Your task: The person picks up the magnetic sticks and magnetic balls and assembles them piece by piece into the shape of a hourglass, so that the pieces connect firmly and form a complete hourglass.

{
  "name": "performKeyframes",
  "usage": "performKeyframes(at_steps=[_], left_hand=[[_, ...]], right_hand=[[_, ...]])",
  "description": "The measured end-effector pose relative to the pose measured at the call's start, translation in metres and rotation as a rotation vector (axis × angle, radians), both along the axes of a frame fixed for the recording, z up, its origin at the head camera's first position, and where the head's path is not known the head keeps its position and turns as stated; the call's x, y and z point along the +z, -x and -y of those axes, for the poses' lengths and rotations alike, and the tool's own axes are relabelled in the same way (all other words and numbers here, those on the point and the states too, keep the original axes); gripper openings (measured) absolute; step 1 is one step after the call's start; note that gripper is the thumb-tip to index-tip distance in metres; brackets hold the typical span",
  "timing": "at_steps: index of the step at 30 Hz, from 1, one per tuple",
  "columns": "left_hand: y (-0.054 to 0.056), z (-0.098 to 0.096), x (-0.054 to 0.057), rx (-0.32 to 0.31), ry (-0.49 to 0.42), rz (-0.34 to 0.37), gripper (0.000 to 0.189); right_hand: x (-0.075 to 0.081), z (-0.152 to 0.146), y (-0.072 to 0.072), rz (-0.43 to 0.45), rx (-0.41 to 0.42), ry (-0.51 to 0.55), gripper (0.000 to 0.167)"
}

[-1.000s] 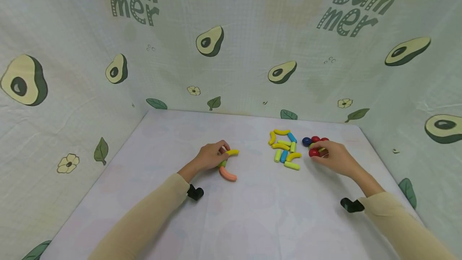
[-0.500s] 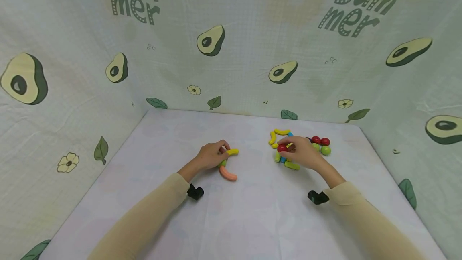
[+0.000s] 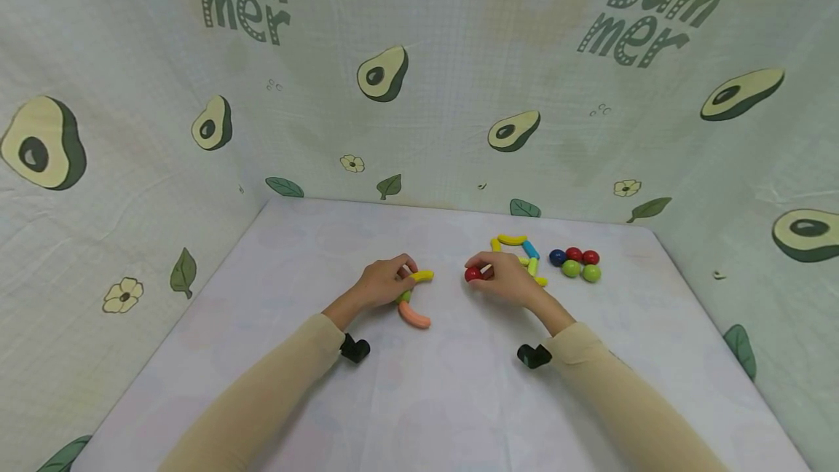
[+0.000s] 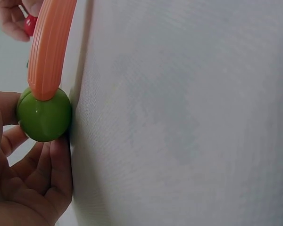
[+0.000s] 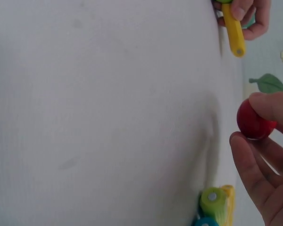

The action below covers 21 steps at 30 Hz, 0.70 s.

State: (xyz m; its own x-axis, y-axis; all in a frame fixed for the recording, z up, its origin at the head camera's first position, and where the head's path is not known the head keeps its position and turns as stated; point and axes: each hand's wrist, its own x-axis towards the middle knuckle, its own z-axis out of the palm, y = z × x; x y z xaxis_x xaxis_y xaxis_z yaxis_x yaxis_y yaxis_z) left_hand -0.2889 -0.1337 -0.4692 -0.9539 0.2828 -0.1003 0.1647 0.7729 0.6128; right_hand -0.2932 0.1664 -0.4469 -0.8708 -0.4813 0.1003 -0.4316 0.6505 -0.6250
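Fingers [image 5: 247,165] curled: our right hand [image 3: 507,280] pinches glossy red ball [image 5: 253,121] | left hand [image 3: 383,282], glossy green ball [image 4: 43,117] | white cloth [image 3: 446,137] reads "summer"

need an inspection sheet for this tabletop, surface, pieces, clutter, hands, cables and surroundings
Surface: pale table, faint pinkish blotches.
Job's things: red ball; green ball, touched by an orange stick; yellow stick nearby.
Clutter: stick cluster, partly hidden by the right hand; five loose balls right of it, one blue, two red, two green.
Grips: left hand holds the green ball; right hand pinches the red ball; black devices at both wrists.
Cables: nothing seen.
Surroundings: avocado-print cloth behind and at both sides.
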Motion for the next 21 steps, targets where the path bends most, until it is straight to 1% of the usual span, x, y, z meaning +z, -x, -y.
performKeyframes(at_steps=[8, 15, 21], left_hand=[[0.0, -0.001, 0.001, -0.001, 0.0, 0.0, 0.02], [0.0, -0.003, 0.002, 0.005, 0.011, -0.004, 0.02], [0.0, -0.001, 0.001, -0.002, 0.007, -0.015, 0.019]], right_hand=[[-0.005, 0.023, 0.002, 0.025, 0.018, 0.009, 0.031], [-0.01, 0.034, 0.005, 0.042, 0.021, 0.002, 0.031], [-0.009, 0.043, 0.005, 0.036, 0.026, -0.001, 0.03]])
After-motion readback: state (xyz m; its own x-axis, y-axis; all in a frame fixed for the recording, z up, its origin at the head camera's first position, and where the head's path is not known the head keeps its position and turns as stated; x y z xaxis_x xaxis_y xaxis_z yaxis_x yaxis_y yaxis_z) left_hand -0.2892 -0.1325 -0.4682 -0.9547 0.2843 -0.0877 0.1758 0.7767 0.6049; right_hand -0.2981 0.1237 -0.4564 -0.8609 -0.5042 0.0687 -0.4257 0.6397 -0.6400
